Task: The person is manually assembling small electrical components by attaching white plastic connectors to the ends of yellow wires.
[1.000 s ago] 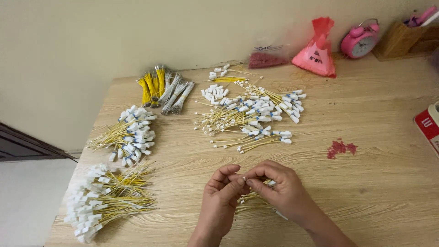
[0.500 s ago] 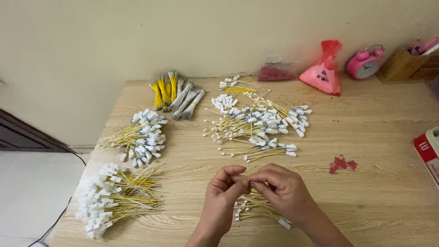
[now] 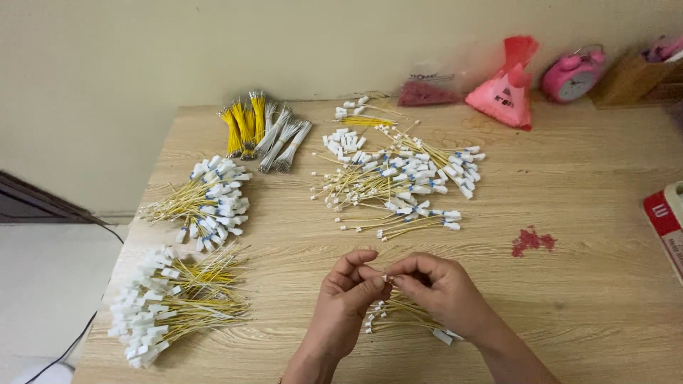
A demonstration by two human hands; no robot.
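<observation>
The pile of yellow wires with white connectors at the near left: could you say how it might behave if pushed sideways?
The pile would probably spread rather than slide whole, since the wires lie loose and unbound. The thin strands look floppy and light, so they may tangle or snag on the wooden table.

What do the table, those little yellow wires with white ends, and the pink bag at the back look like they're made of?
Table: looks like pale wood or wood-look laminate, matte, with visible grain.
Yellow wires: likely plastic-insulated, thin and bendy; the white ends look like moulded plastic connectors.
Pink bag: thin glossy plastic film, translucent and crinkled, knotted on top.
</observation>
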